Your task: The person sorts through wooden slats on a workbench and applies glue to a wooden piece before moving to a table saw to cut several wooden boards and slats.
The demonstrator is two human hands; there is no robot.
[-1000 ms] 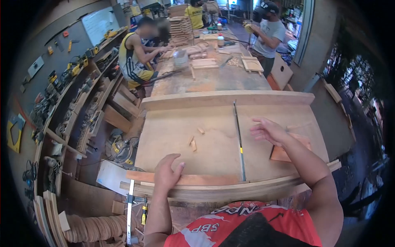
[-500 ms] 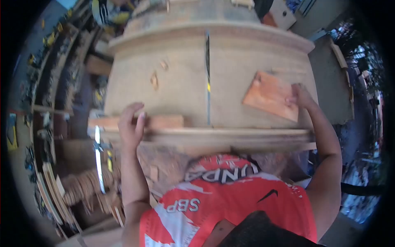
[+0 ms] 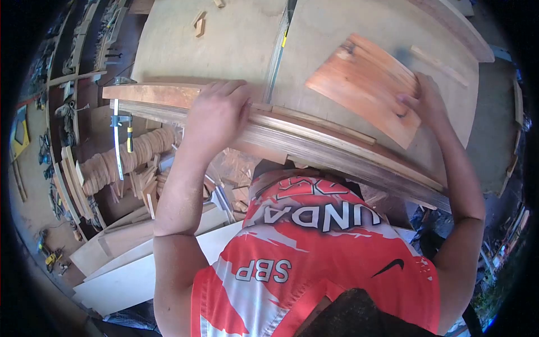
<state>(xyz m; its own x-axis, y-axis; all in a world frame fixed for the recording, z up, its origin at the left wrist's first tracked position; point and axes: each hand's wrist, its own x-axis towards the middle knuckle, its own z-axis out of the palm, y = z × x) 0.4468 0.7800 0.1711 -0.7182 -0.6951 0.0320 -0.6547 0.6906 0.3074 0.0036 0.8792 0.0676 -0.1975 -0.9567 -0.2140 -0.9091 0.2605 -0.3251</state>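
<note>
My right hand (image 3: 425,102) grips the near right corner of a reddish wooden board (image 3: 365,84) that lies flat on the plywood sled table (image 3: 224,45), right of the blade slot (image 3: 279,48). My left hand (image 3: 218,115) rests over the table's near fence rail (image 3: 314,143), with fingers curled on a reddish wood strip (image 3: 146,92) along the front edge. My red and white jersey fills the lower middle of the view.
Small wood offcuts (image 3: 199,25) lie on the table's far left. A bar clamp (image 3: 117,140) hangs at the left front corner. Stacked round wooden discs (image 3: 123,160), boards and white panels (image 3: 129,269) lie on the floor at left. Power tools sit on the floor far left.
The camera has tilted steeply down. My right hand went from hovering open to gripping the reddish board, which now lies nearer me. My left hand slid right along the front rail.
</note>
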